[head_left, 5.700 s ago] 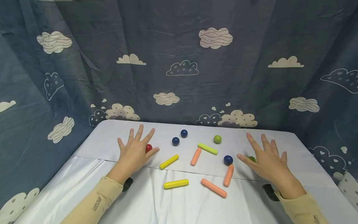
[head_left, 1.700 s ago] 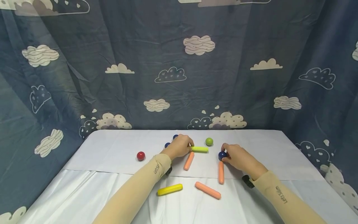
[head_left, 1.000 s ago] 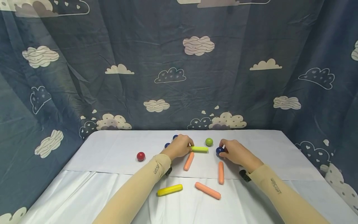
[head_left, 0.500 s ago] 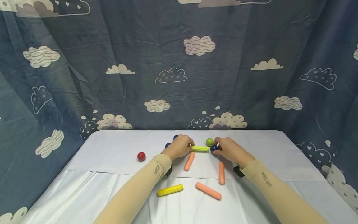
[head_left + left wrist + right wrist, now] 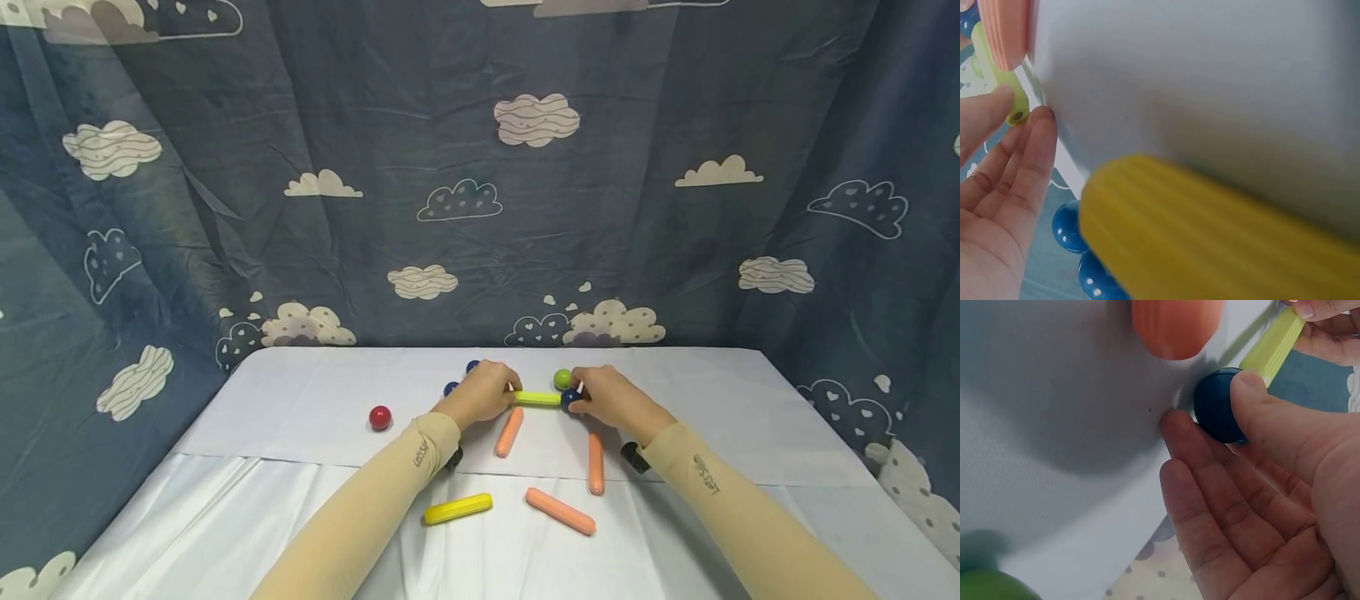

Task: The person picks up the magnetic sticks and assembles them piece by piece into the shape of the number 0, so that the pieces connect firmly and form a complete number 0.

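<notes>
My left hand (image 5: pixel 482 390) pinches the left end of a lime-green fluted stick (image 5: pixel 538 398) between thumb and fingertips. My right hand (image 5: pixel 613 398) holds a dark blue ball (image 5: pixel 569 401) by thumb and fingers at the stick's right end. Ball and stick look to be touching in the right wrist view, where the ball (image 5: pixel 1219 406) is partly covered by the thumb. A green ball (image 5: pixel 562 379) sits just behind. An orange stick (image 5: pixel 509 432) lies in front of the lime stick. Two more blue balls, one of them here (image 5: pixel 472 366), are partly hidden behind my left hand.
A red ball (image 5: pixel 380 417) rests at left. Nearer are a yellow stick (image 5: pixel 458 508) and orange sticks (image 5: pixel 560 511) (image 5: pixel 596 463). Another yellow stick (image 5: pixel 1210 231) looms in the left wrist view. A second green ball (image 5: pixel 994 587) shows in the right wrist view. Behind the white table hangs a cloud-patterned curtain (image 5: pixel 465 242).
From spread and empty, my left hand came to pinch the lime stick. The right hand took the blue ball from an orange stick's end and slid it left to the lime stick.
</notes>
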`<action>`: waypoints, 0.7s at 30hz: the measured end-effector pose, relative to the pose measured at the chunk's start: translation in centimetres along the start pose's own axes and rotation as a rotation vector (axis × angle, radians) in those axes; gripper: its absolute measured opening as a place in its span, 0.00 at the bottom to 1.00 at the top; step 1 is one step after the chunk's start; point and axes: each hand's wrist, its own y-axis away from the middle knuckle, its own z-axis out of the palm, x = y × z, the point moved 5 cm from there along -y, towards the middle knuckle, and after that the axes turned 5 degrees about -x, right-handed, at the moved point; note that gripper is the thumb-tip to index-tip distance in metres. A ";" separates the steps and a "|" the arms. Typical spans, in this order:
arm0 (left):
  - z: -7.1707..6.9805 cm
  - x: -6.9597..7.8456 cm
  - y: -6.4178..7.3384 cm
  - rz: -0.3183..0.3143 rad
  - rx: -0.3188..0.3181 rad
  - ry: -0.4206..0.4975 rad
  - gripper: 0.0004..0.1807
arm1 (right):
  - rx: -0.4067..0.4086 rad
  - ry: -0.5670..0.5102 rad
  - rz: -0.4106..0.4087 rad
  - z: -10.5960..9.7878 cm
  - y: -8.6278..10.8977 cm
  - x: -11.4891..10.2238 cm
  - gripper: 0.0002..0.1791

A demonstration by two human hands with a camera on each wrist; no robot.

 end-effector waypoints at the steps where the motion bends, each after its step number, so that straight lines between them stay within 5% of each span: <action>1: 0.0 0.0 0.0 -0.002 -0.001 0.000 0.10 | 0.000 0.001 0.002 0.0 0.0 0.0 0.14; 12: -0.7 -0.2 0.9 -0.021 -0.017 0.037 0.14 | 0.022 0.016 -0.027 0.0 0.1 -0.2 0.11; 21: -4.2 -1.2 2.6 -0.005 0.039 0.077 0.13 | 0.030 0.026 -0.008 0.0 0.3 -0.2 0.12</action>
